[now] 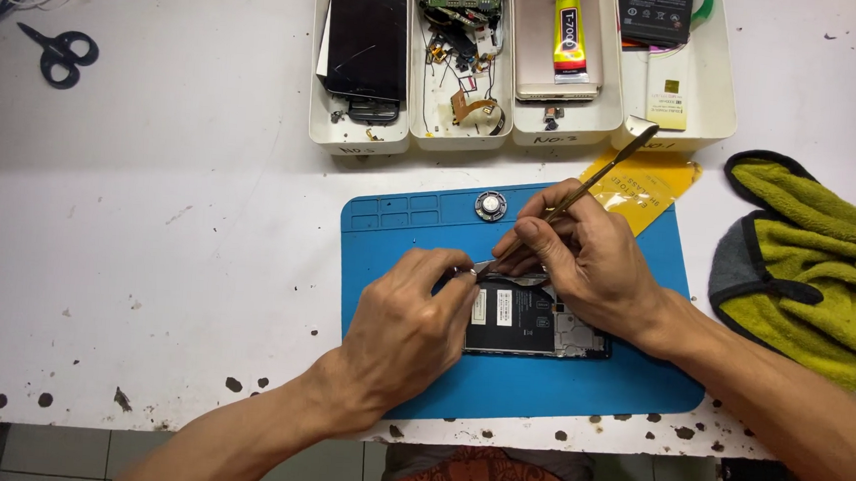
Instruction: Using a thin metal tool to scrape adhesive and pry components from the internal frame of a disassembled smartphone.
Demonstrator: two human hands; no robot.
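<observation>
Head view: right hand (590, 260) grips thin metal spudger (590, 178) over opened phone (532, 321).

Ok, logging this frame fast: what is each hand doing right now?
Left hand: closed, gripping the opened phone at its edge.
Right hand: closed on a metal pry tool.

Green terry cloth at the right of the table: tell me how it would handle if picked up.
The green terry cloth lies crumpled in soft folds, so it would probably droop limply. Its fluffy pile suggests it is light, easy to grip, and unlikely to slide.
</observation>
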